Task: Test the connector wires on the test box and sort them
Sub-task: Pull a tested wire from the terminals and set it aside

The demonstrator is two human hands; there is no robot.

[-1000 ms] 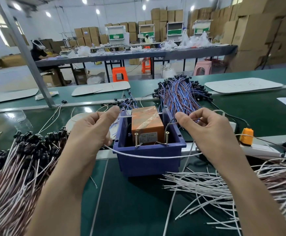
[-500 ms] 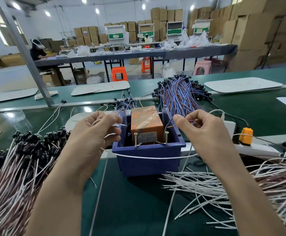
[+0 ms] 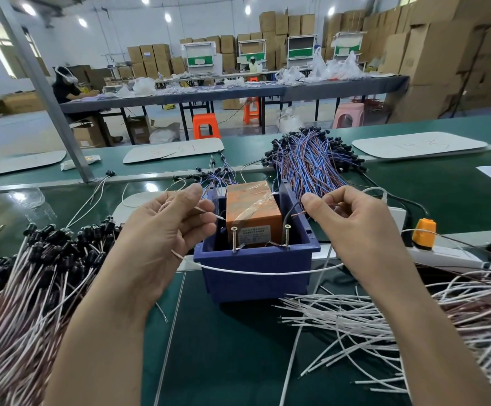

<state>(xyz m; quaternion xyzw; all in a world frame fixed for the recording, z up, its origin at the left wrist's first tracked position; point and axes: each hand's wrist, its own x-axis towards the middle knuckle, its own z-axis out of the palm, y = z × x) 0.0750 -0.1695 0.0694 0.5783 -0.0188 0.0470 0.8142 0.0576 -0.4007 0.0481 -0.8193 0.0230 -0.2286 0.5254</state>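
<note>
Both hands are half closed in a pinch. The left hand, at centre left, holds one end of a white wire between thumb and fingers, its stripped tip aimed at the test box. The right hand, at centre right, pinches the other end, with bare copper showing near the box's right edge. The wire sags in a loop across the front of the blue bin that holds the box, below the two screws on the bin's front rim. Neither tip is on a screw yet. The likely faults are these. A tip may slide off a screw's narrow head. Both tips may land on one screw, or touch each other, and give a false reading. The loop may catch the bin's corner and tug an end out of its pinch. A dropped wire could also fall among the loose white wires at lower right or the black-capped pile at lower left, mixing tested with untested. The pale label on the box front carries small print too fine to read. The white boards further up the frame bear faint red handwriting that I cannot make out.
</note>
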